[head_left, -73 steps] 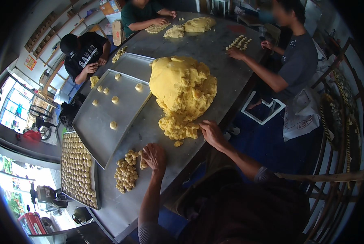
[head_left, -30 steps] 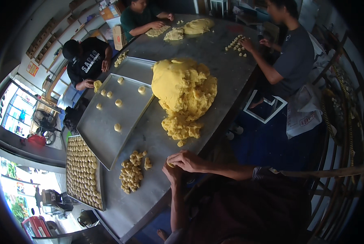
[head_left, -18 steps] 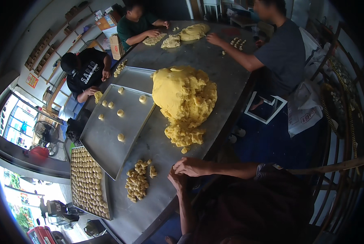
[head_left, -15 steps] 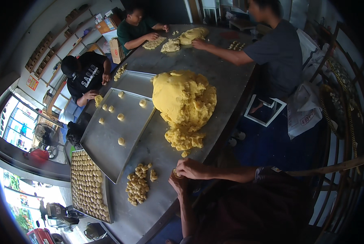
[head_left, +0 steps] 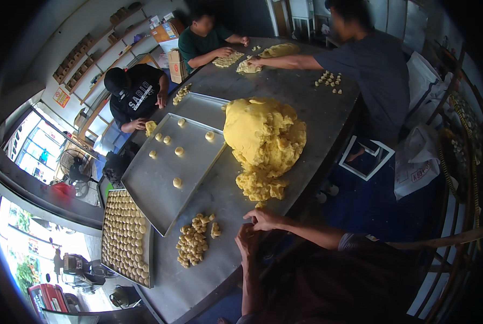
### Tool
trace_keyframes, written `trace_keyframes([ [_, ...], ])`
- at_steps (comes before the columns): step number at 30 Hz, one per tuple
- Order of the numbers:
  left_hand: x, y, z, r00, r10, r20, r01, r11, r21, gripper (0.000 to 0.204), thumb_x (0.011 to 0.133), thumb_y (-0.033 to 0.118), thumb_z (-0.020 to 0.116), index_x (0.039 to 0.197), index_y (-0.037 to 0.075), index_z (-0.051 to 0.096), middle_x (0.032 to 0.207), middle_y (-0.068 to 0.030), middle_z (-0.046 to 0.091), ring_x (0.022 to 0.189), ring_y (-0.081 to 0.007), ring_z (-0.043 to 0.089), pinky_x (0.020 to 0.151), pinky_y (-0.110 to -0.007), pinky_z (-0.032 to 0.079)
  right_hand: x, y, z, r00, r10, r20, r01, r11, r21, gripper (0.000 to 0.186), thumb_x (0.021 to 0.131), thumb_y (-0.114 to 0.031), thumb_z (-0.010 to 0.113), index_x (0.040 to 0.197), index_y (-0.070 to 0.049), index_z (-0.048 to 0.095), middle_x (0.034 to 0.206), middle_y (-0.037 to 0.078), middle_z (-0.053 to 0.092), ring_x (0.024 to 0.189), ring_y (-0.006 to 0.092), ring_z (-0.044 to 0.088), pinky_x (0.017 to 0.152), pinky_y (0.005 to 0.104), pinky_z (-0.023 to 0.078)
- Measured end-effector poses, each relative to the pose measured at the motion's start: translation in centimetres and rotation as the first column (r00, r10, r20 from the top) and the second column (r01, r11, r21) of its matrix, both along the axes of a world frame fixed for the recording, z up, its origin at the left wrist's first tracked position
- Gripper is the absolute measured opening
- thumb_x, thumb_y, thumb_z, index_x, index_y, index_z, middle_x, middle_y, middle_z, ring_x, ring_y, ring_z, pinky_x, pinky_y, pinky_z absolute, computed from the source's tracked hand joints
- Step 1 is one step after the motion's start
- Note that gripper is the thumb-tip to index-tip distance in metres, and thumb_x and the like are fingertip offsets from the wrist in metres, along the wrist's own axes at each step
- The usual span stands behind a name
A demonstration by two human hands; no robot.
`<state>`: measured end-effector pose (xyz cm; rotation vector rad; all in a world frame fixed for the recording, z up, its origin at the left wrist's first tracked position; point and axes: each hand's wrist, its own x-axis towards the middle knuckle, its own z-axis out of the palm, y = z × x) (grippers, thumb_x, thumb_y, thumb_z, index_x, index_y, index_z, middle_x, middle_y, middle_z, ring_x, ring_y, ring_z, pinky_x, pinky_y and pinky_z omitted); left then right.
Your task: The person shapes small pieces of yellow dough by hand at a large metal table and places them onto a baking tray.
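At the near edge of the steel table (head_left: 209, 270), my left hand (head_left: 247, 240) is closed, with my right hand (head_left: 262, 221) on top of it, fingers bent; what they hold is hidden. Just beyond them lies a big lumpy mound of yellow dough (head_left: 260, 135), crumbly at its near end. A pile of small dough pieces (head_left: 193, 243) sits to their left. A metal tray (head_left: 160, 173) bears several spaced round pieces, and a lower tray (head_left: 128, 237) is packed with rows of round ones.
Three co-workers (head_left: 139, 102) (head_left: 201, 43) (head_left: 368, 81) work round the table's far sides, by smaller dough lumps. A white square frame (head_left: 366, 167) and sacks (head_left: 414, 167) are on the right below table level; wooden racks (head_left: 447, 254) stand at my right.
My hands have come together at the edge, the right from the mound, the left from the pile. The right-hand co-worker's arm has reached across to the far dough. The view has shifted.
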<state>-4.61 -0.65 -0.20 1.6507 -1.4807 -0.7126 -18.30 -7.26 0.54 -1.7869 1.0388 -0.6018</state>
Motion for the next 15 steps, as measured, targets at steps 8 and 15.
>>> trace_keyframes([
  [8, 0.2, -0.3, -0.6, 0.972, -0.137, 0.19, 0.146, 0.989, -0.034, 0.021, 0.079, 0.019, 0.074, 0.089, 0.004, 0.065, 0.082, -0.0187, 0.067, 0.076, -0.0354, 0.067, 0.066, -0.041, 0.051, -0.4, -0.7, -0.3, 0.996, 0.072, 0.047, -0.076, 0.993, 0.094, 0.058, 0.068, -0.018, 0.079, 0.12, 0.0, 0.062, 0.092, 0.015, 0.068, 0.084, 0.026, 0.067, 0.075, 0.0367, 0.052],
  [15, -1.0, -0.2, 0.7, 1.0, -0.022, 0.015, 0.022, 1.0, -0.003, 0.017, 0.082, 0.016, 0.073, 0.089, 0.005, 0.062, 0.078, -0.0142, 0.064, 0.074, -0.0265, 0.065, 0.069, -0.038, 0.051, -4.6, 0.2, 1.6, 0.963, -0.265, 0.044, 0.266, 0.914, -0.306, 0.031, 0.081, -0.002, 0.062, 0.111, -0.005, 0.067, 0.105, 0.017, 0.057, 0.103, 0.0309, 0.056, 0.092, 0.0382, 0.045],
])
